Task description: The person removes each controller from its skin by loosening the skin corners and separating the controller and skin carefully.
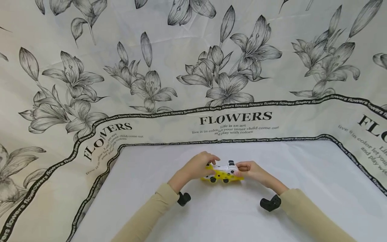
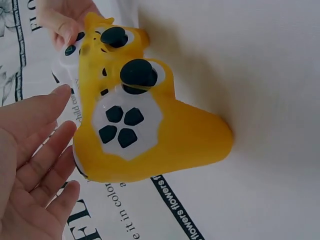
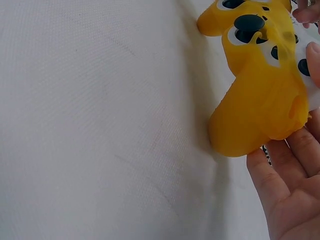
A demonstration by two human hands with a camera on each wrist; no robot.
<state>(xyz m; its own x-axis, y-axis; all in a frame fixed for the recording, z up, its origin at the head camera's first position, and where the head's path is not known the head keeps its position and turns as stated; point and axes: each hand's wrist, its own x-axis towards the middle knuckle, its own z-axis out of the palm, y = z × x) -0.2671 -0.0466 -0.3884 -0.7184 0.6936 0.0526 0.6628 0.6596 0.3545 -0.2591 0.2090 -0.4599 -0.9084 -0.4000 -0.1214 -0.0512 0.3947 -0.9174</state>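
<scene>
A white game controller (image 1: 222,167) with black sticks and buttons stands on its grips on the table, partly inside a yellow rubbery cover (image 2: 195,135). In the left wrist view the cover fits around the direction buttons and the near grip. At the other end the cover (image 3: 270,107) looks loose and bunched, with white casing bare beside it. My left hand (image 1: 198,165) is at the controller's left end, its fingers loosely extended by the edge. My right hand (image 1: 252,172) holds the right end, thumb on the white casing and fingers under the cover's edge.
A white cloth covers the table (image 1: 145,208). Behind it hangs a pale curtain (image 1: 169,127) printed with lilies and lettering. Black devices (image 1: 270,203) sit at both wrists, below beige sleeves (image 1: 308,208).
</scene>
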